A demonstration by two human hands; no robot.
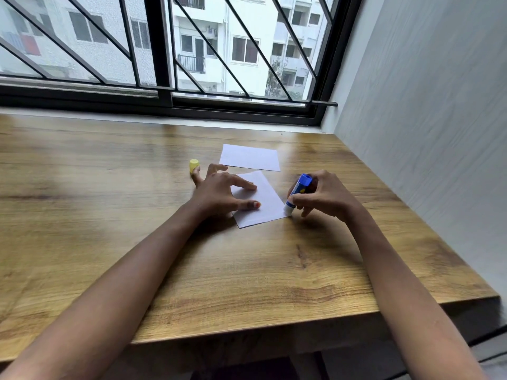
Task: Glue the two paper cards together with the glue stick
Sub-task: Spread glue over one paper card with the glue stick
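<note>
Head view
Table (247, 283): a wood-grain top stood against a barred window (164, 50), with a grey wall on the right.
Near card (263, 201): a white paper card lay flat on the table, turned at an angle.
Far card (250, 157): a second white card lay flat just behind the first, toward the window, apart from it or barely meeting at a corner.
Left hand (219, 192): its fingers were spread wide, and the thumb and forefinger tips pressed down on the near card.
Right hand (323, 197): it was clamped around the glue stick (297, 193), fingers curled on the barrel.
Glue stick: blue, tilted, its white lower end touched the near card's right corner.
Cap (194, 165): a yellow cap stood on the table left of the cards, just behind the left hand's fingers.
</note>
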